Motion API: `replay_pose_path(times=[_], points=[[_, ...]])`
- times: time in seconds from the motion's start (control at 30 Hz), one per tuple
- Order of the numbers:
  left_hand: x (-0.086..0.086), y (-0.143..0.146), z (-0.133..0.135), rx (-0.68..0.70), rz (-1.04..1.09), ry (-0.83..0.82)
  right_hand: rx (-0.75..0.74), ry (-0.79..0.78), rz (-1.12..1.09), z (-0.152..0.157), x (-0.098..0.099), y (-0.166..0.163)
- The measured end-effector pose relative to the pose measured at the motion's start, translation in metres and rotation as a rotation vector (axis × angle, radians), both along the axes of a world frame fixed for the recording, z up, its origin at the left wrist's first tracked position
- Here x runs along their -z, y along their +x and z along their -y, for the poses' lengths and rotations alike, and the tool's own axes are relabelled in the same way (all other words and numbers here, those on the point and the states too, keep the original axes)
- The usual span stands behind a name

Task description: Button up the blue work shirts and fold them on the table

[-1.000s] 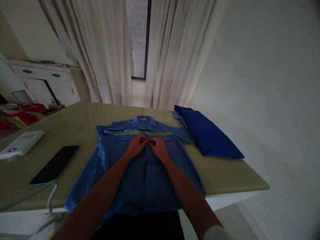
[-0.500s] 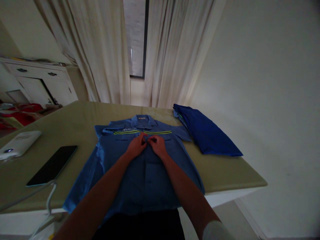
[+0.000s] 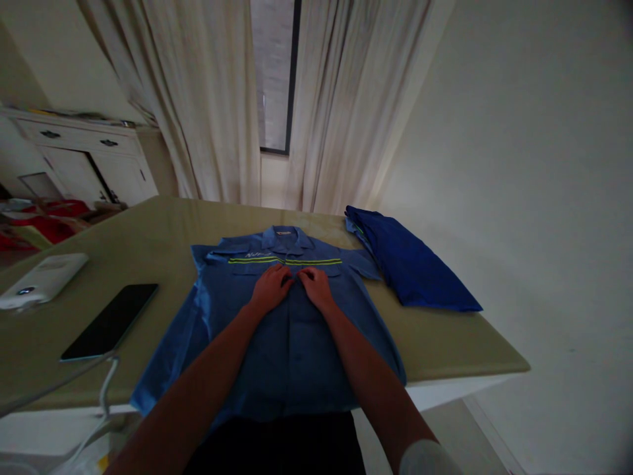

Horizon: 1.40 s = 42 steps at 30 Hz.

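Note:
A blue short-sleeved shirt (image 3: 316,349) lies front up over the table's near edge, its collar at the far end. Two yellow-green stripes cross its chest, and white lettering shows above them on the left. At the front opening, just below the stripes, my left hand (image 3: 271,288) has its fingers curled on the cloth. Close beside it, my right hand (image 3: 315,286) pinches at the same opening from the other side. The fingertips nearly meet; whatever small part lies between them is hidden.
Right of the shirt lies a folded dark blue garment (image 3: 410,264). On the left are a black phone (image 3: 111,322), a white device (image 3: 44,280) and a white cable (image 3: 105,389). The table (image 3: 459,343) meets a wall at right. Curtains (image 3: 202,99) hang behind.
Both hands stay at the front opening, their fingers now lower and flatter on the cloth. The view has shifted slightly, moving the scene a little right.

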<state>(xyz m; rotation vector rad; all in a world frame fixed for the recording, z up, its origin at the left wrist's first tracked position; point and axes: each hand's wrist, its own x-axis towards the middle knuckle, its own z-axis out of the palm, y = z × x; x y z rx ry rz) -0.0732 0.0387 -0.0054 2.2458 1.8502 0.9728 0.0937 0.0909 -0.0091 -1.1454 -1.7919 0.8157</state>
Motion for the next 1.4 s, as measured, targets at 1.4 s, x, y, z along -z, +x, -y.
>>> replay_pose_path(times=[1.4], points=[[-0.019,0.005,0.042,0.385,-0.007,-0.36,-0.002,0.012,0.304,0.082,-0.021,0.037]])
